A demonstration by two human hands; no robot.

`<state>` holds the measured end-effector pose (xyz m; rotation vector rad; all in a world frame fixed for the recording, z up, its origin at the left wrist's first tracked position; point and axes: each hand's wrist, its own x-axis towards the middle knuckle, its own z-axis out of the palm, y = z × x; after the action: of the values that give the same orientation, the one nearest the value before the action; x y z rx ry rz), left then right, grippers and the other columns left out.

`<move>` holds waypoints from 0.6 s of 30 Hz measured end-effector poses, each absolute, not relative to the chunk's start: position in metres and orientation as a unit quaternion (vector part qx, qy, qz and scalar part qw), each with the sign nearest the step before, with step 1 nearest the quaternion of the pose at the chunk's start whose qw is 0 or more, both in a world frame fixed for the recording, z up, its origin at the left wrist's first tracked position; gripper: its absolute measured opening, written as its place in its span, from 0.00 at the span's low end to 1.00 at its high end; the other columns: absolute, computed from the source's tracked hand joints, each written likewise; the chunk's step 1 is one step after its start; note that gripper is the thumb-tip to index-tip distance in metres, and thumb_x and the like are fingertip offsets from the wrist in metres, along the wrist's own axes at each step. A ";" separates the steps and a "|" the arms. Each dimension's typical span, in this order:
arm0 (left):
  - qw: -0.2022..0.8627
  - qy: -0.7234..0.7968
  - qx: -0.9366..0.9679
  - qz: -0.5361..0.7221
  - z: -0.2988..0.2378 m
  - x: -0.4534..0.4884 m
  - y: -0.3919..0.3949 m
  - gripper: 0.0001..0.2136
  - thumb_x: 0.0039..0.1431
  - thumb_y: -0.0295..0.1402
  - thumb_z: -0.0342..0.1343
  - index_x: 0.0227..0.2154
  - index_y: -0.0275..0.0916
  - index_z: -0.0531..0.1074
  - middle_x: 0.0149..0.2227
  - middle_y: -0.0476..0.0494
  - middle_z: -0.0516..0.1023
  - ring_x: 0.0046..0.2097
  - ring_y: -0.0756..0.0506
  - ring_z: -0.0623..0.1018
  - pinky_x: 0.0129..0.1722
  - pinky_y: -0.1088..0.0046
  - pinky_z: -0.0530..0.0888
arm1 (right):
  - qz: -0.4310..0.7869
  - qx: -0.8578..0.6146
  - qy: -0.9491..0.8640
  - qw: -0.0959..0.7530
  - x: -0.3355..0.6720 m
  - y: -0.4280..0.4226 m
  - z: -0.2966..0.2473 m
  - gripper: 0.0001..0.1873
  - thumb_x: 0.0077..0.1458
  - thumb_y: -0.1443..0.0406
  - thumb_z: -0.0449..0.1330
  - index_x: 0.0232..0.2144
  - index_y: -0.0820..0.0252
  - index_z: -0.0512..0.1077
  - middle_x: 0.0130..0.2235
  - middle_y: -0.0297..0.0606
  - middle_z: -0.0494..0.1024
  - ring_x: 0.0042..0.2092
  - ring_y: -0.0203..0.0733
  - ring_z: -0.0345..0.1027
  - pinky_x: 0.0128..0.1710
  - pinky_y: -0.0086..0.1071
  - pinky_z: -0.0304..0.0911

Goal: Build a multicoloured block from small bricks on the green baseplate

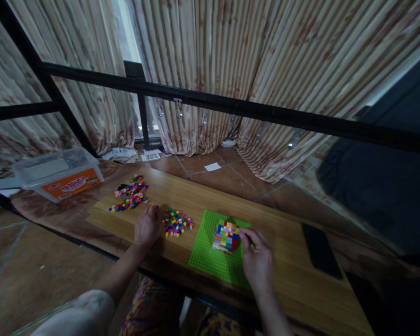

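A green baseplate [203, 242] lies on the wooden board, and a block built of multicoloured toy bricks [227, 237] stands on it. At the right side of that block is my right hand [257, 256], with thumb and forefinger pinched at its upper right edge. Whatever is between those fingertips is too small to make out. My left hand [149, 227] rests on the board with its fingers curled, right beside a pile of small loose bricks [177, 222]. The inside of the left hand is hidden.
Another heap of loose bricks [131, 193] lies farther left on the wooden board [276, 219]. Beyond it stands a clear plastic tub [59, 175] with an orange label. A dark phone-like slab [321, 249] lies at the right. A black metal rail [210, 97] crosses before the curtains.
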<state>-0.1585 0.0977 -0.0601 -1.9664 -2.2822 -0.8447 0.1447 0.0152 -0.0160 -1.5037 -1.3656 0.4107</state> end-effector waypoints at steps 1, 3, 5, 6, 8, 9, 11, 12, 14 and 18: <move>0.007 -0.731 -0.628 -0.268 -0.060 -0.158 0.098 0.14 0.64 0.38 0.43 0.44 0.38 0.69 0.42 0.38 0.76 0.45 0.42 0.75 0.43 0.68 0.71 | 0.164 -0.616 -0.576 0.512 0.143 0.016 -0.016 0.14 0.58 0.57 0.53 0.34 0.57 0.75 0.38 0.39 0.75 0.41 0.41 0.69 0.43 0.35 0.64; 0.005 -0.730 -0.629 -0.267 -0.060 -0.158 0.097 0.14 0.64 0.38 0.42 0.43 0.38 0.70 0.41 0.39 0.76 0.44 0.42 0.76 0.42 0.68 0.71 | 0.154 -0.608 -0.585 0.515 0.142 0.019 -0.016 0.13 0.58 0.58 0.53 0.33 0.56 0.76 0.39 0.39 0.73 0.42 0.40 0.68 0.44 0.35 0.64; 0.002 -0.726 -0.632 -0.270 -0.061 -0.159 0.097 0.14 0.64 0.38 0.42 0.41 0.38 0.70 0.40 0.39 0.76 0.44 0.42 0.76 0.42 0.68 0.71 | 0.150 -0.607 -0.587 0.515 0.141 0.020 -0.018 0.13 0.57 0.58 0.54 0.33 0.56 0.76 0.39 0.39 0.72 0.42 0.40 0.67 0.44 0.36 0.64; 0.002 -0.725 -0.633 -0.272 -0.061 -0.159 0.098 0.14 0.64 0.38 0.42 0.41 0.38 0.71 0.40 0.39 0.77 0.44 0.42 0.76 0.42 0.69 0.70 | 0.150 -0.607 -0.587 0.514 0.142 0.021 -0.019 0.12 0.57 0.58 0.55 0.33 0.55 0.77 0.40 0.39 0.71 0.42 0.40 0.67 0.44 0.36 0.64; 0.002 -0.725 -0.631 -0.274 -0.063 -0.160 0.098 0.14 0.63 0.38 0.42 0.41 0.38 0.71 0.40 0.39 0.77 0.44 0.42 0.75 0.42 0.69 0.70 | 0.155 -0.607 -0.587 0.513 0.143 0.023 -0.022 0.12 0.56 0.58 0.55 0.33 0.54 0.77 0.40 0.39 0.71 0.42 0.40 0.67 0.44 0.36 0.64; 0.002 -0.727 -0.629 -0.275 -0.065 -0.161 0.099 0.14 0.63 0.38 0.42 0.41 0.38 0.71 0.40 0.39 0.76 0.44 0.42 0.75 0.42 0.68 0.70 | 0.161 -0.608 -0.583 0.515 0.143 0.024 -0.024 0.12 0.56 0.58 0.56 0.33 0.54 0.78 0.40 0.39 0.71 0.43 0.41 0.66 0.44 0.36 0.64; 0.000 -0.729 -0.627 -0.275 -0.068 -0.162 0.100 0.14 0.63 0.38 0.42 0.41 0.38 0.71 0.40 0.40 0.76 0.44 0.41 0.75 0.42 0.68 0.70 | 0.177 -0.608 -0.570 0.524 0.144 0.026 -0.027 0.11 0.55 0.58 0.57 0.33 0.54 0.78 0.39 0.39 0.71 0.43 0.41 0.66 0.43 0.36 0.64; -0.002 -0.729 -0.627 -0.274 -0.069 -0.162 0.100 0.14 0.63 0.38 0.42 0.41 0.39 0.71 0.40 0.40 0.76 0.44 0.42 0.75 0.42 0.68 0.70 | 0.187 -0.607 -0.560 0.532 0.144 0.027 -0.029 0.11 0.54 0.57 0.58 0.32 0.54 0.78 0.39 0.39 0.71 0.43 0.41 0.67 0.42 0.35 0.64; -0.005 -0.729 -0.629 -0.271 -0.071 -0.163 0.101 0.14 0.63 0.39 0.42 0.41 0.39 0.71 0.40 0.40 0.76 0.43 0.42 0.75 0.42 0.68 0.70 | 0.211 -0.600 -0.539 0.552 0.144 0.029 -0.032 0.11 0.52 0.57 0.59 0.31 0.55 0.78 0.38 0.39 0.72 0.42 0.41 0.67 0.41 0.35 0.65; -0.006 -0.731 -0.628 -0.267 -0.071 -0.163 0.100 0.15 0.64 0.38 0.41 0.41 0.39 0.71 0.41 0.40 0.76 0.44 0.41 0.75 0.42 0.68 0.70 | 0.251 -0.592 -0.491 0.587 0.143 0.031 -0.038 0.12 0.48 0.56 0.62 0.30 0.56 0.78 0.37 0.39 0.76 0.40 0.42 0.69 0.40 0.36 0.66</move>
<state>-0.1629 0.1002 -0.0710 -1.9807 -2.3041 -0.8435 0.1433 0.0314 -0.0376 -1.3796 -1.1453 0.5854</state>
